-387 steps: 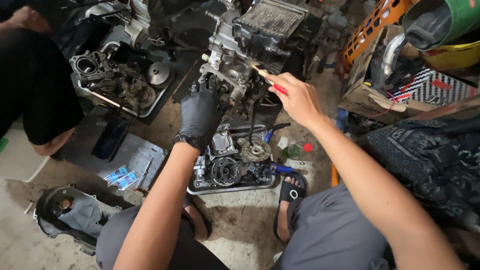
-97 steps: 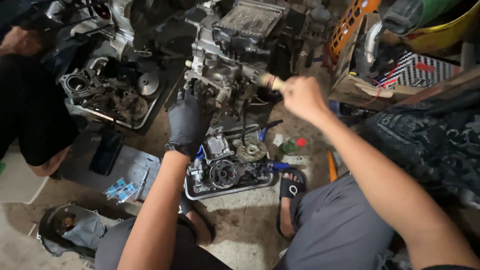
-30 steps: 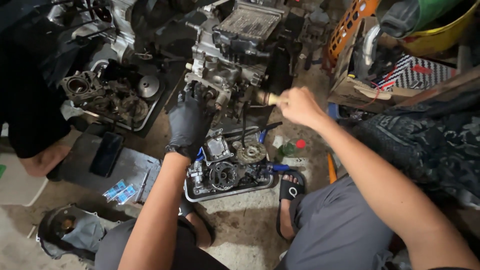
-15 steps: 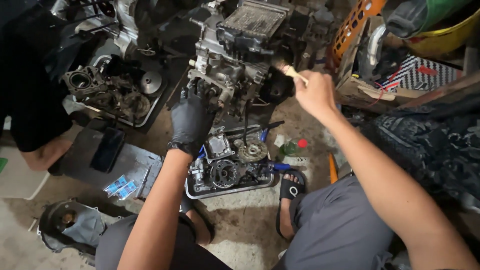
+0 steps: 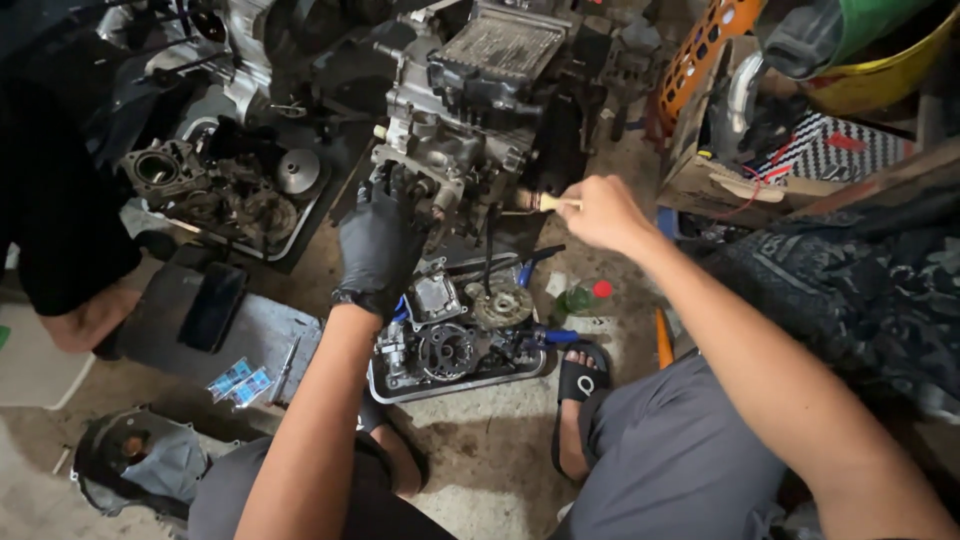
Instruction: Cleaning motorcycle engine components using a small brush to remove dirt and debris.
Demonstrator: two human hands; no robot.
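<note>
At frame centre the gloved left hand point(image 5: 382, 245) clamps the engine block point(image 5: 455, 150), steadying it. The bare right hand point(image 5: 603, 212) pinches a small brush point(image 5: 538, 202) toward its side.

Brush point(image 5: 541, 201) tip blurred, handle hidden in right hand point(image 5: 603, 212); left hand point(image 5: 380, 245) fingertips lost behind engine point(image 5: 470, 120); bystander cut off at left edge.
</note>
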